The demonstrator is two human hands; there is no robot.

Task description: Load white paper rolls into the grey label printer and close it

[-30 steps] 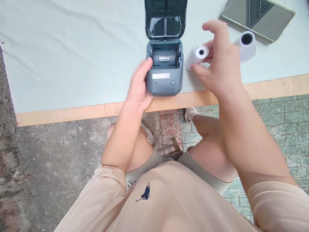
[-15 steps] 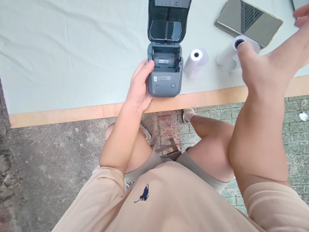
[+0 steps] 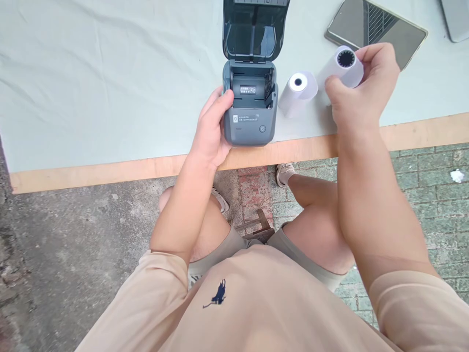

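Observation:
A dark grey label printer (image 3: 249,122) stands near the table's front edge with its lid (image 3: 253,32) swung up and its paper bay bare inside. My left hand (image 3: 214,122) is closed around the printer's left side, thumb on the rim of the bay. To the right of the printer, a slim white paper roll (image 3: 293,100) stands upright with a small dark core. Farther right is a larger white paper roll (image 3: 335,68) with a wide toothed black core. My right hand (image 3: 366,88) grips this roll, thumb at its near side and fingers at its far right; some fingers are hidden.
A phone (image 3: 403,39) in a clear case lies behind the larger roll. The corner of a grey device (image 3: 456,19) shows at the far right. Pale cloth (image 3: 110,88) covers the table up to its bare wooden front edge (image 3: 154,168).
My right hand has come in from the upper right and closed on the larger paper roll, which now sits slightly farther left and tilts differently. My left hand stays on the printer.

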